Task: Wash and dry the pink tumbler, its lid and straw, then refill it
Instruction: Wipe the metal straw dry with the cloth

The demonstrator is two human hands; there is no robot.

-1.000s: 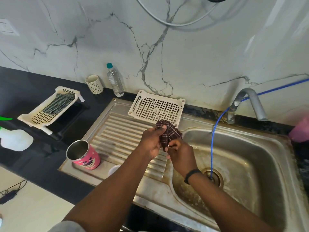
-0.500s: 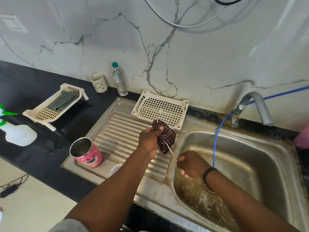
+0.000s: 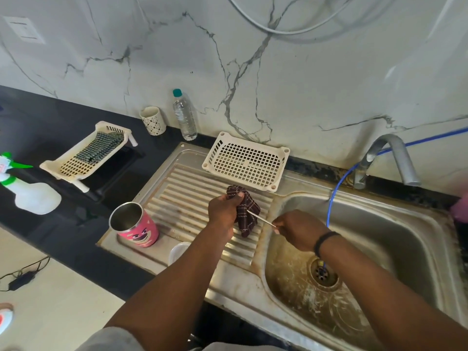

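White marble wall (image 3: 304, 84) — black counter (image 3: 50, 117) below.

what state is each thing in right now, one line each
pink tumbler: upright, lid off
lid: on drainboard, partly hidden
straw: pinched by right hand
dark cloth: gripped by left hand, around straw
tap: no water seen
water bottle: capped, upright

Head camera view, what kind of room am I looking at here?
Most likely a home kitchen, at the washing-up area. A stainless steel sink with a ribbed drainboard is set into a black countertop, a tap stands behind it, and a white plastic drying basket leans against the marble-patterned wall.
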